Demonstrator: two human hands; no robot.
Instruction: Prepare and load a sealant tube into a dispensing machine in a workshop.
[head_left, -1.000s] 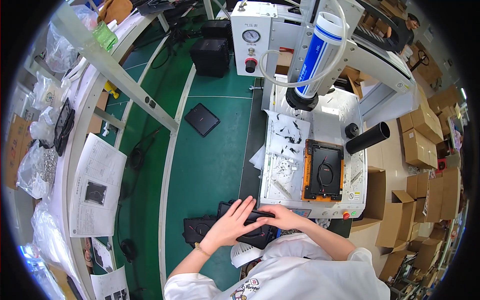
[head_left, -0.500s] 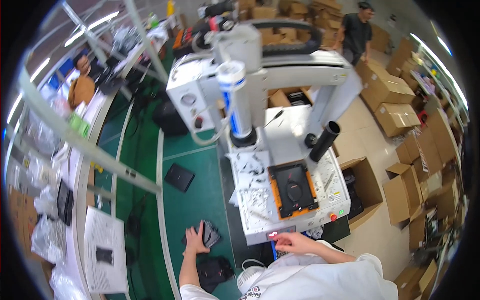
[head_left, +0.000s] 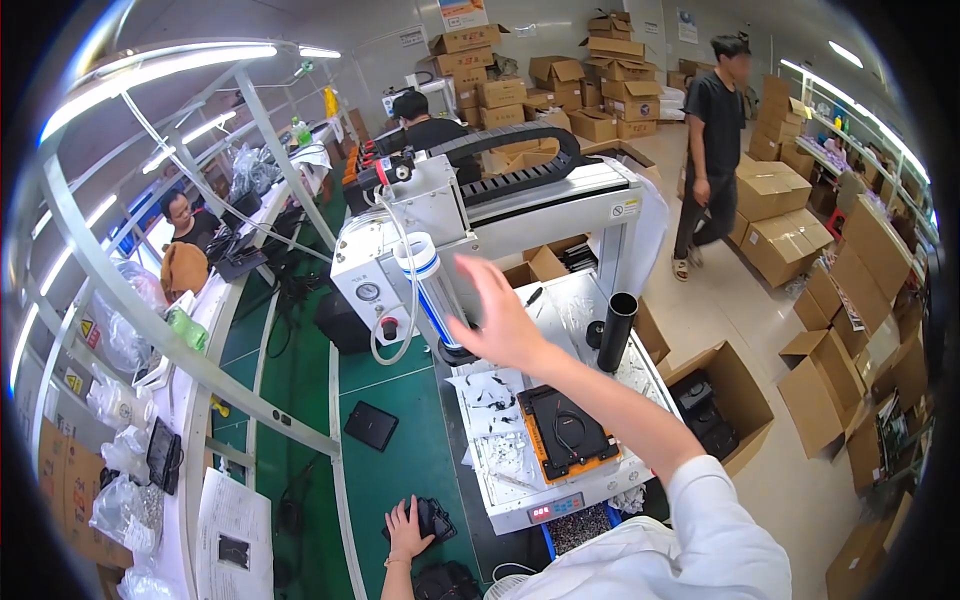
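Note:
My right hand (head_left: 505, 320) is raised with its fingers apart, close to a white and blue cartridge (head_left: 432, 300) mounted on a white dispensing machine (head_left: 540, 210). It appears empty; whether it touches the cartridge I cannot tell. Below that arm, a black casing with a thin cable (head_left: 565, 425) sits in an orange fixture (head_left: 612, 452) on the machine's bed. My left hand (head_left: 407, 532) lies with spread fingers on the green bench, against the edge of a small black casing (head_left: 436, 520). Another flat black casing (head_left: 372, 426) lies farther off on the bench.
A black tube (head_left: 618, 335) stands on the machine bed's right side. The machine's front carries a lit control panel (head_left: 556, 508). An open carton (head_left: 735, 400) with black items stands to the right. One person (head_left: 712, 150) walks behind; others sit at the benches.
My right hand has left the control panel and risen forward to beside the cartridge. My left hand stays by the small black casing, its fingers flatter. The view has tilted upward.

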